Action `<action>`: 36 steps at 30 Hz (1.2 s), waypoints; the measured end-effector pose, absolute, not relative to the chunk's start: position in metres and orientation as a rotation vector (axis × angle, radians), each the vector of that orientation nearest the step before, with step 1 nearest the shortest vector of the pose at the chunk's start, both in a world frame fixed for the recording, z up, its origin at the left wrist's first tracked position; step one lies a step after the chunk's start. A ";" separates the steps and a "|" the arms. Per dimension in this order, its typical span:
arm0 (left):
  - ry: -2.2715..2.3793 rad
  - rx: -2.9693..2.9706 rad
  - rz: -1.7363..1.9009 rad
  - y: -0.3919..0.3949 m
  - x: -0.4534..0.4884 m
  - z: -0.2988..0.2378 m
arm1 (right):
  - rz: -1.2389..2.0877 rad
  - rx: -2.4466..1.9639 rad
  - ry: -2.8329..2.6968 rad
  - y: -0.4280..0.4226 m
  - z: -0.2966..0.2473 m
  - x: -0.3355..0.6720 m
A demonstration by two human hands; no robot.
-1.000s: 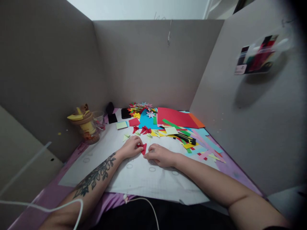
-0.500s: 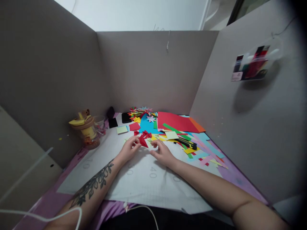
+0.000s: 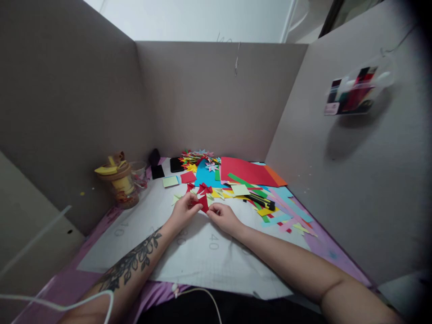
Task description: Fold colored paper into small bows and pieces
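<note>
A small folded red paper piece (image 3: 203, 203) is pinched between both my hands, just above the white cutting mat (image 3: 189, 252). My left hand (image 3: 184, 209) grips its left side with closed fingers. My right hand (image 3: 222, 216) holds its right edge with thumb and fingertips together. Just beyond lie more folded red pieces (image 3: 204, 188) and pale green scraps.
Coloured paper sheets (image 3: 248, 172), strips and a black-yellow cutter (image 3: 261, 201) cover the back right. Finished paper stars (image 3: 197, 158) and a black phone (image 3: 177, 164) lie at the back. A yellow-lidded cup (image 3: 118, 180) stands left. Grey partition walls enclose the desk.
Both hands lifted the red piece off the mat and moved it away from me; my right hand has closed back onto its edge.
</note>
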State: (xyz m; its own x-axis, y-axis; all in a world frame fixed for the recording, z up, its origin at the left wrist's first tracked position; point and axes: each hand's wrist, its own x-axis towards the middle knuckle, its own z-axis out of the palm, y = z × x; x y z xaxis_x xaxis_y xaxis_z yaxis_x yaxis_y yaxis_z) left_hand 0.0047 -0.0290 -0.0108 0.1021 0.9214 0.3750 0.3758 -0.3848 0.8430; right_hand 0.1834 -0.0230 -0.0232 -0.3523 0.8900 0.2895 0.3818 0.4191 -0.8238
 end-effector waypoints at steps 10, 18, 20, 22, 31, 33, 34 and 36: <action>1.212 1.727 1.113 -0.035 0.012 -0.011 | 0.704 -1.043 -1.988 -0.024 -0.024 0.184; 1.222 1.673 1.192 -0.038 0.014 -0.006 | 0.653 -0.991 -2.073 -0.023 -0.026 0.184; 1.210 1.595 1.248 -0.036 0.012 -0.004 | 0.641 -0.984 -2.086 -0.022 -0.025 0.185; 1.199 1.507 1.354 -0.032 0.006 -0.003 | 0.634 -0.999 -2.083 -0.021 -0.025 0.187; 1.225 1.799 1.332 -0.029 0.000 -0.008 | 0.404 -1.033 -2.161 -0.020 -0.028 0.190; 1.231 1.930 1.135 -0.034 0.005 -0.009 | 0.288 -0.992 -2.224 -0.021 -0.028 0.191; 1.240 1.970 1.086 -0.036 0.007 -0.009 | 0.243 -0.973 -2.248 -0.022 -0.027 0.191; 1.275 2.022 1.080 -0.037 0.007 -0.009 | 0.184 -0.942 -2.276 -0.021 -0.026 0.193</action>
